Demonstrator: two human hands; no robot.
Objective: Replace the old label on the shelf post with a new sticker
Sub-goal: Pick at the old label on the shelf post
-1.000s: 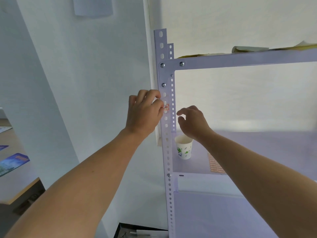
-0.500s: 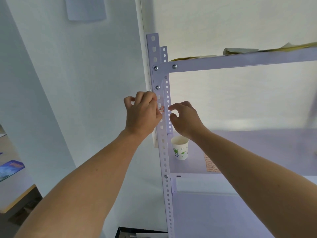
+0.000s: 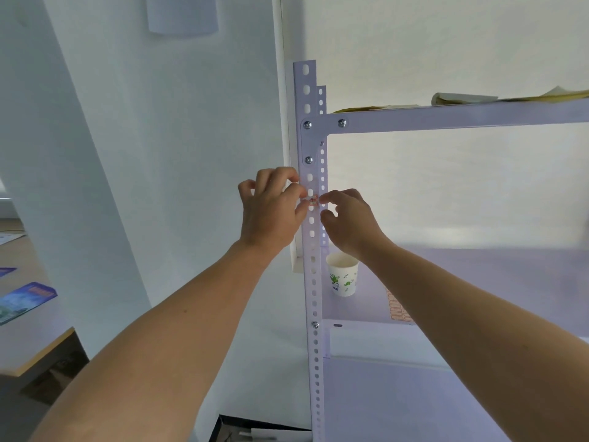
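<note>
A small white label with red print [image 3: 313, 200] sits on the white perforated shelf post [image 3: 311, 269], a little below the upper shelf bracket. My left hand [image 3: 271, 212] is at the post's left edge, thumb and fingers pinched at the label's left side. From the right, my right hand [image 3: 347, 218] reaches in with its forefinger tip touching the label's right edge and the thumb curled just below. A sheet of red-printed stickers [image 3: 398, 309] lies on the middle shelf, partly hidden by my right forearm.
A paper cup with green print [image 3: 343, 279] stands on the middle shelf [image 3: 478, 282] beside the post. Papers [image 3: 462, 98] lie on the top shelf. A table with booklets [image 3: 25, 301] is at the left. White wall is behind the post.
My right hand has moved left from mid-air until its forefinger touches the label. The left hand stays pinched at the post. The view has shifted slightly.
</note>
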